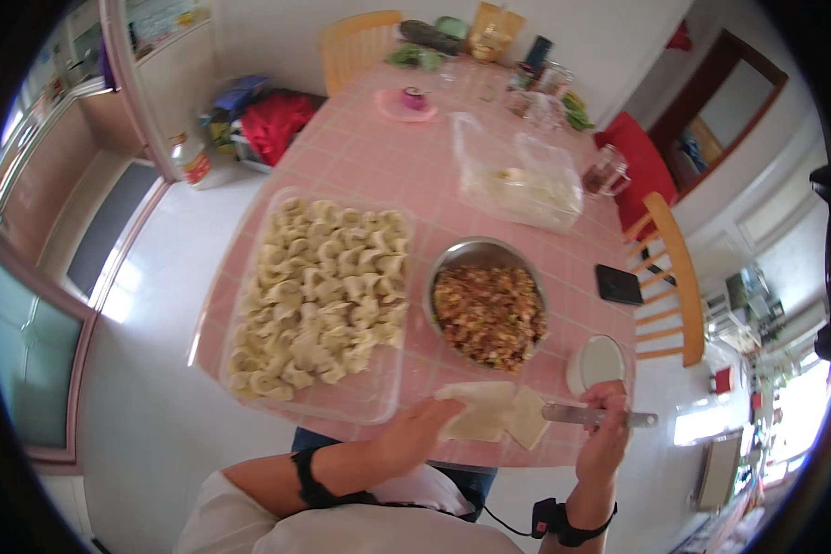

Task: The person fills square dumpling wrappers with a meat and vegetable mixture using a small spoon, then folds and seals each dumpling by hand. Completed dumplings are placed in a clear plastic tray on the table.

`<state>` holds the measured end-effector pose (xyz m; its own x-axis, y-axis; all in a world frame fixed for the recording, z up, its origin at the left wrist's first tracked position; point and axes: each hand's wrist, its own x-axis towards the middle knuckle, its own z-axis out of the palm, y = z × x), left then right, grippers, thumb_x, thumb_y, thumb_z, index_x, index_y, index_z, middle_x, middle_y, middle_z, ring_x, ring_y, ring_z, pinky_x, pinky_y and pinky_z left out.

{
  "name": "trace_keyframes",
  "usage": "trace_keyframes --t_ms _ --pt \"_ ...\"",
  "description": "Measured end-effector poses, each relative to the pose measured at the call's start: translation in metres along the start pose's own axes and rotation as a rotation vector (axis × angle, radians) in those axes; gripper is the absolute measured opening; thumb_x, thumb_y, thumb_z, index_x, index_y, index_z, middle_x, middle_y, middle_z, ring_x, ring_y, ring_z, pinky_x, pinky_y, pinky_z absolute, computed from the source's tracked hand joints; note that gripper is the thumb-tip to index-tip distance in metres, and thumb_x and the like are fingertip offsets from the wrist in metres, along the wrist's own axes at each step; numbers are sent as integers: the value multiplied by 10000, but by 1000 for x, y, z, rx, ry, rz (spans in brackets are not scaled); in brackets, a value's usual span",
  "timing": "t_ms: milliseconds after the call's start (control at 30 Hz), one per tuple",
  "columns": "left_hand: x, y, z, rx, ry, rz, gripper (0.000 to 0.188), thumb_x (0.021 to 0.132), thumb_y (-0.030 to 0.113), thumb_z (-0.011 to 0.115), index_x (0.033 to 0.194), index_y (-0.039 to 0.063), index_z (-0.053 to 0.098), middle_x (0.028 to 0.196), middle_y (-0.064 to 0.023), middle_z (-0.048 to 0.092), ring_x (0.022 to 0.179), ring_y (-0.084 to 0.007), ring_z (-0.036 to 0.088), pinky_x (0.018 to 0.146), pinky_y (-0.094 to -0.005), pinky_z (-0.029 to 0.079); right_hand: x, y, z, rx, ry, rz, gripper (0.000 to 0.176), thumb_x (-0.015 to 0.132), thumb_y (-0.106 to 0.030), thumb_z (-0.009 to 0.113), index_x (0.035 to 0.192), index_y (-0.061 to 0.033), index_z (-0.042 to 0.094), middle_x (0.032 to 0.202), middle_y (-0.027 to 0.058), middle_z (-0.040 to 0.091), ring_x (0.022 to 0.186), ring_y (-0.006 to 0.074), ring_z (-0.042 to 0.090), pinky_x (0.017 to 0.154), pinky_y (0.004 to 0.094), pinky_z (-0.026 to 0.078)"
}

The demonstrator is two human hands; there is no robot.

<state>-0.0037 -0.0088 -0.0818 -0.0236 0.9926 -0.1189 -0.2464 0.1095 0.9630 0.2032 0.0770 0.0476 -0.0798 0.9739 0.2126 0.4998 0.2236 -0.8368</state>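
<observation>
My left hand (426, 429) rests at the left edge of a stack of dough wrappers (481, 413); its fingertips touch or nearly touch them, and whether it grips one is unclear. A single wrapper (527, 418) lies turned at an angle on the right of the stack. My right hand (606, 422) holds a flat metal spreader (575, 414), its blade pointing left over that wrapper's edge. Beyond the wrappers stands a steel bowl (485, 244) of minced filling (488, 315). Many folded dumplings (325, 291) fill most of a clear plastic tray (386, 405) on the left.
A white bowl (595, 360) stands just beyond my right hand, with a black phone (618, 284) farther off. A plastic bag (519, 180), a glass mug (606, 171) and a pink plate (388, 111) are farther back. Wooden chairs (689, 291) border the table.
</observation>
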Motion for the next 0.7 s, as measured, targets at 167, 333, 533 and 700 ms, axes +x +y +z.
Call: trace_keyframes --t_ms 167,333,533,700 --pt "1 27 -3 -691 -23 -380 415 1100 232 472 1414 -32 537 1335 -145 661 1241 -280 648 1081 -450 506 -1 -5 -4 44 -95 -53 305 1105 -233 432 994 -27 629 785 39 633 621 76 515 577 244 416" --pt "2 49 0 -674 -6 -378 448 1119 271 454 1447 -30 507 1387 -138 632 1280 -257 618 1120 -421 474 -2 -2 0 93 -230 -61 235 1056 -168 571 1149 11 692 889 108 757 753 124 685 694 273 541" --pt "8 51 10 -804 18 -387 524 1097 290 383 1465 -74 463 1426 -190 605 1305 -330 606 1153 -466 446 -7 3 -4 33 -244 -173 231 1026 -141 606 1174 -1 715 894 125 768 774 188 731 723 292 562" --pt "11 43 10 -844 117 -399 534 1080 275 368 1471 -80 450 1442 -196 590 1325 -330 591 1160 -466 439 -17 6 -2 93 -302 -164 229 997 -101 624 1175 13 713 940 148 772 841 239 766 748 309 577"
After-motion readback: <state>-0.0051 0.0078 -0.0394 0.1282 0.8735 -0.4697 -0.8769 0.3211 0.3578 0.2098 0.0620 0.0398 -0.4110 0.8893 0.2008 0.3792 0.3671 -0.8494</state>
